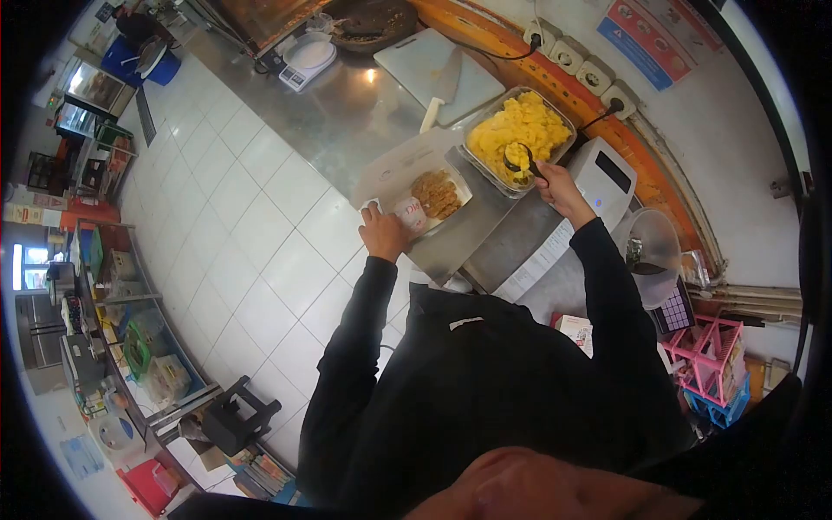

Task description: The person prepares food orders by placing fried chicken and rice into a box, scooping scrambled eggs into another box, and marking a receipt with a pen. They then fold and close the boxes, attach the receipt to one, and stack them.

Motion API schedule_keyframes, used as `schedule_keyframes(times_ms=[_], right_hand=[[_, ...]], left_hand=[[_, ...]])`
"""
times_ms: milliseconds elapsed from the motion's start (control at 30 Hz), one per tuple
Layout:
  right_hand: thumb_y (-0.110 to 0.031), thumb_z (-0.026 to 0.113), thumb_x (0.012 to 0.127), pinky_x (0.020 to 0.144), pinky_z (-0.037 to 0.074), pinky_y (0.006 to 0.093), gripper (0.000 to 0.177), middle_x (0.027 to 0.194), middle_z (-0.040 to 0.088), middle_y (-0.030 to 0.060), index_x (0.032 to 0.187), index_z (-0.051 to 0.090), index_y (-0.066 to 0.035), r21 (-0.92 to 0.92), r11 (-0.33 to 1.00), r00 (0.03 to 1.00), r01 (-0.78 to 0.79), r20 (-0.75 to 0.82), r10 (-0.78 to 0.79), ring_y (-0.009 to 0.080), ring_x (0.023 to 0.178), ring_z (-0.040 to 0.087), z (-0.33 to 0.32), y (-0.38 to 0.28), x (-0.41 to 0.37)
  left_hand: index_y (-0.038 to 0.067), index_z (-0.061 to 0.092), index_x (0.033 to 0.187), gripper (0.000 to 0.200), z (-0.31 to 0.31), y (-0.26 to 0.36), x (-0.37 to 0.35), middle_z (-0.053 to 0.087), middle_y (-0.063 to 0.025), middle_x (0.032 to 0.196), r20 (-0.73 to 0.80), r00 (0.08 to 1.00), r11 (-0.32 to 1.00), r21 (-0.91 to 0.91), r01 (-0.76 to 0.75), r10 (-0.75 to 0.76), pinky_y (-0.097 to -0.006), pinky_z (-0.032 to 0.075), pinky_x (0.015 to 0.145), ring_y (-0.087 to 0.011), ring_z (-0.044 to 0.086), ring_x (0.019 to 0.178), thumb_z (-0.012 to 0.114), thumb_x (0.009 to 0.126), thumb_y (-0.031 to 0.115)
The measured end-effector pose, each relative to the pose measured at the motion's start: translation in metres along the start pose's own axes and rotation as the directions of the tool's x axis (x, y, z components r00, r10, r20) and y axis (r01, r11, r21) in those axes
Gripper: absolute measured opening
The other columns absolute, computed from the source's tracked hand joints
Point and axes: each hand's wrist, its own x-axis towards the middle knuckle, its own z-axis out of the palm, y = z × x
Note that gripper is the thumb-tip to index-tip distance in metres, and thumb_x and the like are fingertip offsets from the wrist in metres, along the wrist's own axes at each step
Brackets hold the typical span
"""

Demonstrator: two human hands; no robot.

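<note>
My right hand [562, 192] is closed round the handle of a black serving spoon [523, 154], whose bowl holds some yellow food. The spoon is inside a clear plastic tub [472, 156] heaped with yellow scrambled egg [529, 123]. My left hand [383, 232] grips the near left side of an open cardboard takeaway box [390, 178]. In the box lie brown shredded food [438, 194] and a wrapped white packet with red print [410, 213]. What lies under the brown food is mostly hidden.
Behind the box are a knife [448, 80] on a cutting board [414, 61], a kitchen scale [308, 61] and a stone mortar [368, 22]. A white printer [598, 178] with a long paper strip [537, 260] stands right of the tub. Another person [134, 26] is far left.
</note>
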Motion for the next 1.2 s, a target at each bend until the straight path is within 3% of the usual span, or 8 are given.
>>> schedule_keyframes(times_ms=[367, 467, 667, 900, 967, 1000, 1100, 1200], right_hand=[[-0.033, 0.045, 0.099, 0.040, 0.020, 0.0219, 0.022, 0.059, 0.040, -0.0063, 0.087, 0.047, -0.015, 0.066, 0.997, 0.997, -0.051, 0.065, 0.046, 0.0037, 0.044, 0.024, 0.053, 0.007, -0.023], [-0.033, 0.044, 0.099, 0.040, 0.020, 0.0217, 0.021, 0.060, 0.040, -0.0059, 0.090, 0.046, -0.015, 0.089, 0.993, 0.987, -0.073, 0.147, 0.059, 0.0038, 0.044, 0.024, 0.055, 0.031, -0.010], [-0.033, 0.045, 0.099, 0.040, 0.021, 0.0214, 0.020, 0.062, 0.041, -0.0055, 0.100, 0.049, -0.013, 0.050, 0.989, 0.980, -0.140, 0.148, 0.131, 0.0034, 0.044, 0.025, 0.091, 0.043, -0.008], [-0.030, 0.048, 0.097, 0.045, 0.036, 0.0232, 0.032, 0.069, 0.051, -0.0028, 0.120, 0.050, -0.007, -0.069, 0.995, 0.961, 0.076, 0.269, -0.055, 0.0073, 0.054, 0.044, 0.154, 0.081, 0.021], [-0.028, 0.050, 0.097, 0.052, 0.045, 0.0241, 0.032, 0.077, 0.057, -0.0006, 0.118, 0.051, -0.005, -0.276, 0.880, 0.921, 0.385, 0.180, -0.346, 0.0102, 0.064, 0.054, 0.172, 0.113, 0.035], [-0.024, 0.048, 0.097, 0.066, 0.047, 0.0268, 0.029, 0.089, 0.058, 0.0074, 0.119, 0.052, -0.006, -0.316, 0.899, 0.951, 0.303, 0.167, -0.261, 0.0158, 0.070, 0.058, 0.177, 0.108, 0.025], [-0.022, 0.049, 0.095, 0.072, 0.049, 0.0358, 0.028, 0.101, 0.062, 0.0146, 0.121, 0.050, -0.010, -0.636, 0.502, 0.787, 0.587, 0.302, -0.538, 0.0288, 0.082, 0.063, 0.176, 0.108, 0.013], [-0.024, 0.051, 0.093, 0.072, 0.050, 0.0416, 0.034, 0.104, 0.063, 0.0181, 0.125, 0.047, -0.013, -0.764, 0.088, 0.684, 0.639, 0.513, -0.519, 0.0347, 0.092, 0.062, 0.172, 0.112, 0.009]], left_hand=[[0.026, 0.071, 0.097, 0.038, 0.065, -0.033, 0.004, 0.029, -0.0233, 0.140, 0.024, 0.980, 0.918, -0.354, -0.178, 0.199, -0.0479, 0.043, 0.094, -0.0427, 0.034, 0.124, 0.062, 0.067, 0.005], [0.025, 0.069, 0.105, 0.046, 0.065, -0.026, 0.000, 0.042, -0.0214, 0.135, 0.004, 0.987, 0.923, -0.356, -0.150, 0.162, -0.0455, 0.034, 0.103, -0.0458, 0.027, 0.128, 0.059, 0.067, 0.002], [0.024, 0.056, 0.122, 0.053, 0.038, -0.009, -0.004, 0.041, -0.0215, 0.134, 0.043, 0.998, 0.873, -0.484, 0.067, -0.053, -0.0434, 0.039, 0.099, -0.0407, 0.042, 0.121, 0.057, 0.073, 0.004], [0.005, 0.045, 0.132, 0.045, 0.037, -0.012, -0.019, 0.055, -0.0188, 0.124, -0.275, 0.949, 0.540, -0.828, -0.150, -0.158, -0.0359, 0.047, 0.087, -0.0266, 0.056, 0.106, 0.056, 0.091, 0.017], [0.006, 0.044, 0.133, 0.043, 0.029, -0.016, -0.032, 0.056, -0.0167, 0.124, -0.158, 0.940, 0.406, -0.914, -0.023, -0.303, -0.0324, 0.048, 0.083, -0.0225, 0.058, 0.103, 0.053, 0.093, 0.017], [0.007, 0.044, 0.133, 0.042, 0.038, -0.023, -0.036, 0.058, -0.0139, 0.119, -0.140, 0.929, 0.350, -0.937, -0.013, -0.342, -0.0301, 0.049, 0.076, -0.0198, 0.059, 0.095, 0.052, 0.093, 0.018], [0.009, 0.046, 0.131, 0.039, 0.049, -0.040, -0.047, 0.059, -0.0118, 0.114, -0.140, 0.908, 0.376, -0.926, 0.020, -0.394, -0.0290, 0.049, 0.069, -0.0166, 0.060, 0.088, 0.051, 0.094, 0.019], [0.011, 0.048, 0.129, 0.037, 0.047, -0.044, -0.059, 0.059, -0.0085, 0.106, -0.097, 0.892, 0.338, -0.939, 0.065, -0.442, -0.0273, 0.049, 0.065, -0.0149, 0.060, 0.085, 0.051, 0.094, 0.021]])
